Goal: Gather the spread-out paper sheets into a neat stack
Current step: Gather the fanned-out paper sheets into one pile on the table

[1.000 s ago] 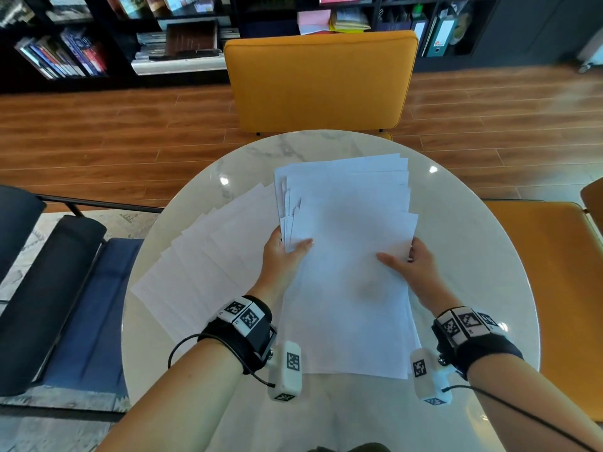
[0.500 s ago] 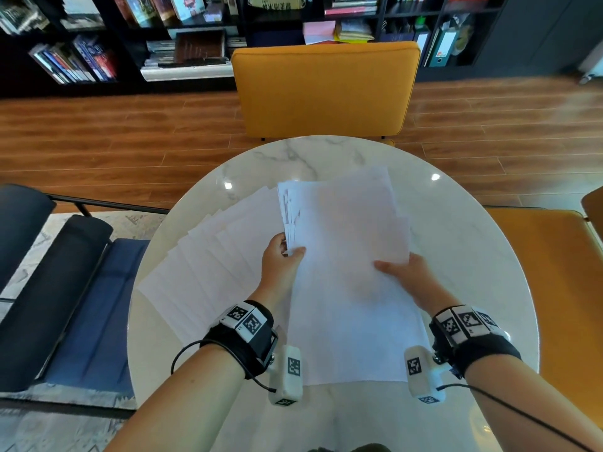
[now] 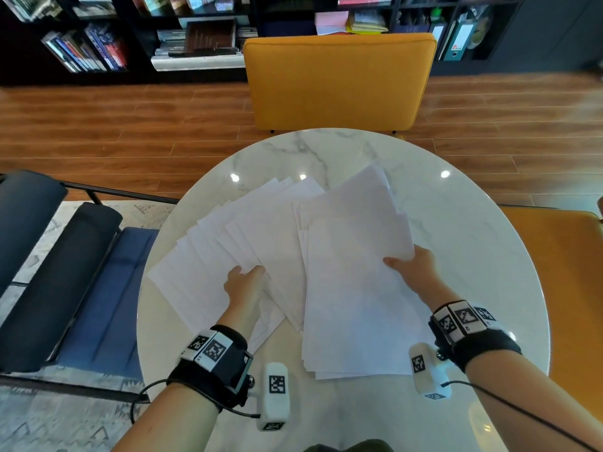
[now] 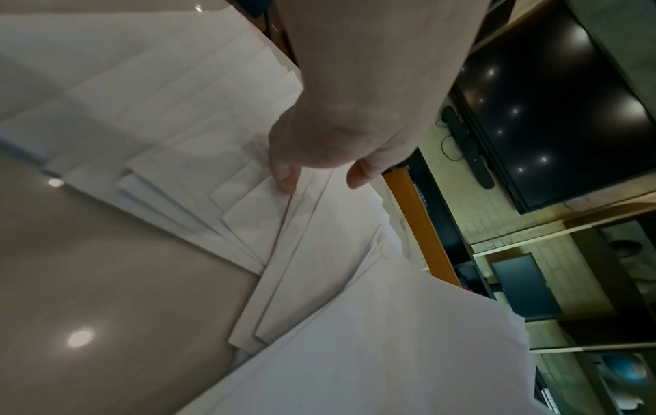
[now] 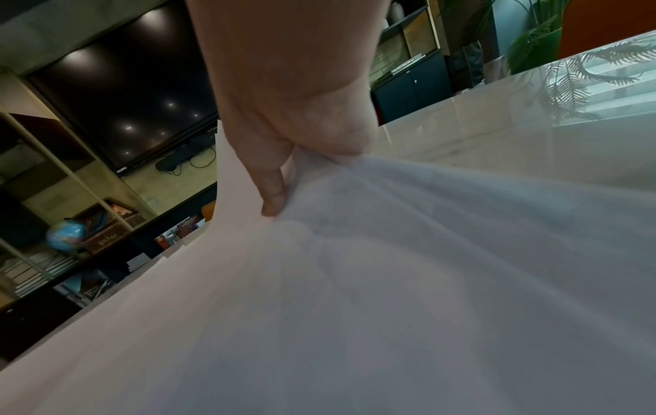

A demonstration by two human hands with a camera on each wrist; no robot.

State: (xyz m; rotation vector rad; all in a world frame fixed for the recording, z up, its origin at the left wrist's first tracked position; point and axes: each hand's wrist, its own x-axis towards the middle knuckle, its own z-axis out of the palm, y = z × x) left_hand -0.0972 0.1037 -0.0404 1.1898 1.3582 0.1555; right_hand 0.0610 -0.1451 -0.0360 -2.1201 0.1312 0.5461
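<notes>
White paper sheets lie on a round marble table (image 3: 473, 239). A fan of spread-out sheets (image 3: 215, 252) covers the table's left half. My left hand (image 3: 244, 282) rests on this fan with its fingers stretched forward, and its fingertips (image 4: 284, 177) touch sheet edges. To the right, a gathered bundle of sheets (image 3: 352, 288) overlaps the fan. My right hand (image 3: 408, 267) pinches the bundle's right edge, thumb on top, and that edge is raised off the table. The right wrist view shows the thumb (image 5: 273, 196) pressed on the curved bundle (image 5: 390, 280); the fingers beneath are hidden.
A yellow chair (image 3: 336, 83) stands at the table's far side. An orange seat (image 3: 571, 288) is on the right and a dark blue chair (image 3: 98, 288) on the left. Bookshelves (image 3: 98, 44) line the back wall. Bare marble shows at the far and right rim.
My left hand has let go of the bundle's left edge and moved left onto the fanned sheets. My right hand has lifted the bundle's right edge, and the bundle has turned slightly.
</notes>
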